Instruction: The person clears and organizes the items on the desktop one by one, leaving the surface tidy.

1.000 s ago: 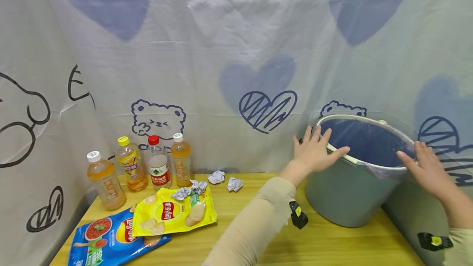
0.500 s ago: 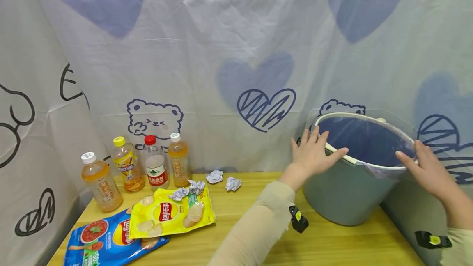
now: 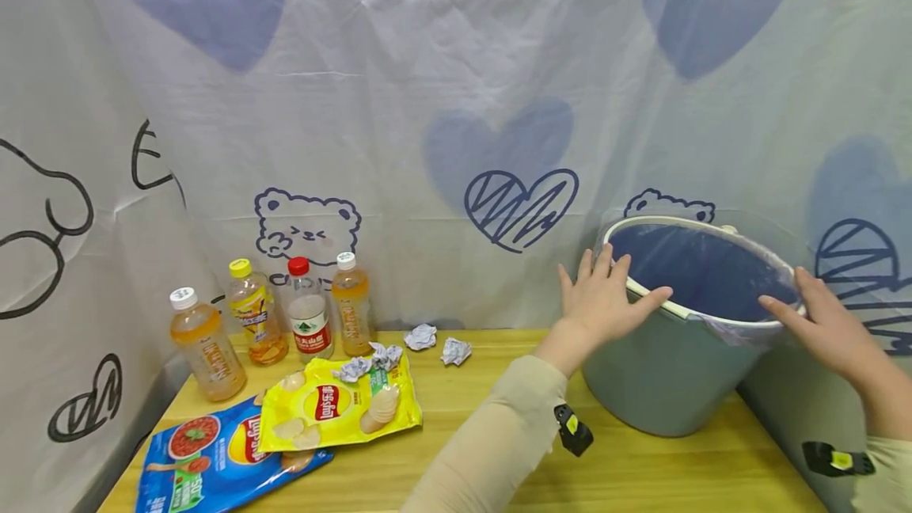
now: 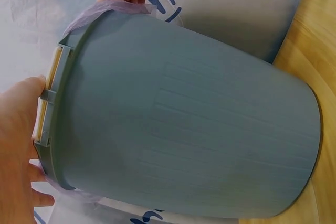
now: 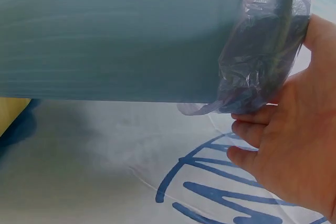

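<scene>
A grey-green trash can (image 3: 670,386) stands tilted in the head view at the right, its cream rim ring (image 3: 677,309) on top. A thin, clear purplish bag (image 5: 252,61) lines it and folds over the outside of the rim. At the near left side my left hand (image 3: 594,299) touches the rim, fingers spread and thumb laid along the edge. On the opposite side my right hand (image 3: 830,331) rests at the rim, thumb over the edge and straight fingers along the bagged outside. In the left wrist view, the left thumb lies against the rim's clip.
On the wooden table (image 3: 499,426) at left stand several drink bottles (image 3: 309,323). A yellow chip bag (image 3: 342,410) overlaps a blue chip bag (image 3: 228,457). Crumpled paper balls (image 3: 456,351) lie on the yellow bag and the table. A printed cloth (image 3: 427,141) hangs close behind.
The head view shifts slightly. My left hand has slid a little left along the rim, and both hands stay at the trash can.
</scene>
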A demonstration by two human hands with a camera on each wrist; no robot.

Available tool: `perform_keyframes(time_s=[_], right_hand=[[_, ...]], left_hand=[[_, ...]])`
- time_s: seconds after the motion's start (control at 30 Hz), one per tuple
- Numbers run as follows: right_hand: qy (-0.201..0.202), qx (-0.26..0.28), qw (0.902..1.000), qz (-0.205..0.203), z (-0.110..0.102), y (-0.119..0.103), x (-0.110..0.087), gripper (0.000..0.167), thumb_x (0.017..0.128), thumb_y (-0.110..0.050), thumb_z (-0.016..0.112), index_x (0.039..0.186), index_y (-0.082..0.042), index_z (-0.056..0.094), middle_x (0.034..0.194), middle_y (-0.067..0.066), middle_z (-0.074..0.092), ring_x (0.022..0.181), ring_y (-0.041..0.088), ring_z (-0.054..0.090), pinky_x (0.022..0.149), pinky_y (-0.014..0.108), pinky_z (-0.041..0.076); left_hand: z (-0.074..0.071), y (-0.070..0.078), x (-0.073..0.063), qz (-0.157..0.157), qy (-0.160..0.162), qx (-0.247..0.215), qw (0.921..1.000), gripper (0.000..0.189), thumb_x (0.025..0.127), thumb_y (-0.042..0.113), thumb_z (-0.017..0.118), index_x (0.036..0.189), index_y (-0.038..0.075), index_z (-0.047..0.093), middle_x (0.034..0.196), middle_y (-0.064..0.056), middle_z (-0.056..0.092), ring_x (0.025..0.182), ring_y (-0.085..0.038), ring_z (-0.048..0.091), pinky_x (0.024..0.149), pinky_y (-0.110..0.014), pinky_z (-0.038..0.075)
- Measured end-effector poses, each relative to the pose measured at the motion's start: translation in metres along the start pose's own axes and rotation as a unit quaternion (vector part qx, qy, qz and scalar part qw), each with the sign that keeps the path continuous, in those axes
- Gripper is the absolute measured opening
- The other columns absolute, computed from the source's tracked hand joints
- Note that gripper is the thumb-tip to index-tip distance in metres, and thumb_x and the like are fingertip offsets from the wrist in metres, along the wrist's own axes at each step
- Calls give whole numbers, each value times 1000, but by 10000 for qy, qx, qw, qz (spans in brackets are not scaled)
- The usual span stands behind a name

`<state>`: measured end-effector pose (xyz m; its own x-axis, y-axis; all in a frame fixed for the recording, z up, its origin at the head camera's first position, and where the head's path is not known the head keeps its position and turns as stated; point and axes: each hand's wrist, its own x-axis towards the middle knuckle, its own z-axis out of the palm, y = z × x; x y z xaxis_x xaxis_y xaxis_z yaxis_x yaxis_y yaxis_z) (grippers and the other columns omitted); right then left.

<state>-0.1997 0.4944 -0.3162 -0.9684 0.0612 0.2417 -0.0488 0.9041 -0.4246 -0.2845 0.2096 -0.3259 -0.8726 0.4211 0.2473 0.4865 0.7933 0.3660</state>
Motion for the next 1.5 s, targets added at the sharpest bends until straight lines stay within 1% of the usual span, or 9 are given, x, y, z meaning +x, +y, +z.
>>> perform_keyframes(time_s=[0.17, 0.33, 0.53, 0.8, 0.97, 1.1, 1.27, 1.37, 1.5], right_hand=[[-13, -134, 9999, -68, 2, -5, 1, 81, 104, -39, 34, 146, 17, -6, 150, 44, -6, 141, 58, -11, 112, 69, -6], [7, -278, 9995, -167, 5, -11, 2, 80, 104, -39, 33, 146, 18, -4, 149, 45, -2, 141, 58, -10, 113, 69, -5], [60, -418, 9988, -243, 7, -16, 0, 79, 104, -39, 34, 146, 19, 0, 147, 47, 3, 140, 60, -5, 112, 71, 0], [27, -695, 9973, -223, 5, -22, -4, 80, 104, -40, 35, 146, 19, 2, 148, 46, 3, 141, 59, -3, 110, 73, 5], [-254, -613, 9978, -73, 5, -26, -4, 82, 104, -42, 34, 148, 15, -3, 149, 45, -2, 141, 58, -8, 107, 76, 5], [-355, -474, 9982, -124, 7, -29, -6, 80, 104, -41, 34, 148, 14, -4, 150, 44, -4, 141, 58, -11, 106, 77, 4], [-443, -371, 9978, -315, 12, -35, -4, 78, 104, -40, 34, 150, 12, -2, 151, 43, -4, 141, 58, -10, 106, 77, 4], [-524, -366, 9974, -333, 15, -40, -2, 78, 104, -41, 33, 150, 11, -3, 152, 42, -5, 141, 58, -10, 105, 77, 4], [-535, -402, 9972, -338, 17, -46, -3, 77, 104, -41, 32, 150, 11, -2, 152, 41, -5, 141, 58, -10, 105, 77, 6]], left_hand=[[-5, -4, -4, 14, 56, 17, 10000, 82, 86, 83, 20, 153, 37, 24, 165, 7, 13, 153, -21, 12, 120, -61, 11], [-9, -10, -9, 25, 68, -9, 10000, 83, 86, 83, 21, 154, 36, 24, 165, 7, 13, 153, -22, 11, 120, -61, 11], [-9, -14, -15, 3, 100, 35, 9999, 84, 85, 84, 20, 154, 36, 22, 165, 6, 13, 153, -22, 11, 119, -62, 10], [-11, -15, -22, 37, 176, 118, 9998, 84, 85, 83, 19, 154, 35, 22, 165, 5, 14, 153, -23, 12, 119, -62, 10], [-14, -15, -27, -9, 246, 298, 9993, 85, 85, 84, 17, 154, 34, 24, 164, 3, 17, 152, -24, 15, 119, -62, 11], [-17, -16, -32, -45, 275, 380, 9989, 86, 85, 84, 17, 154, 33, 26, 164, 2, 18, 152, -24, 17, 119, -62, 10], [-20, -24, -42, -125, 364, 330, 9987, 86, 85, 84, 18, 154, 33, 26, 164, 2, 18, 152, -23, 18, 119, -61, 10], [-22, -30, -46, -163, 390, 299, 9987, 86, 85, 84, 18, 154, 33, 25, 164, 2, 18, 152, -23, 17, 119, -62, 10], [-23, -33, -52, -183, 413, 304, 9985, 86, 85, 84, 18, 154, 33, 25, 164, 1, 18, 152, -24, 18, 119, -62, 10]])
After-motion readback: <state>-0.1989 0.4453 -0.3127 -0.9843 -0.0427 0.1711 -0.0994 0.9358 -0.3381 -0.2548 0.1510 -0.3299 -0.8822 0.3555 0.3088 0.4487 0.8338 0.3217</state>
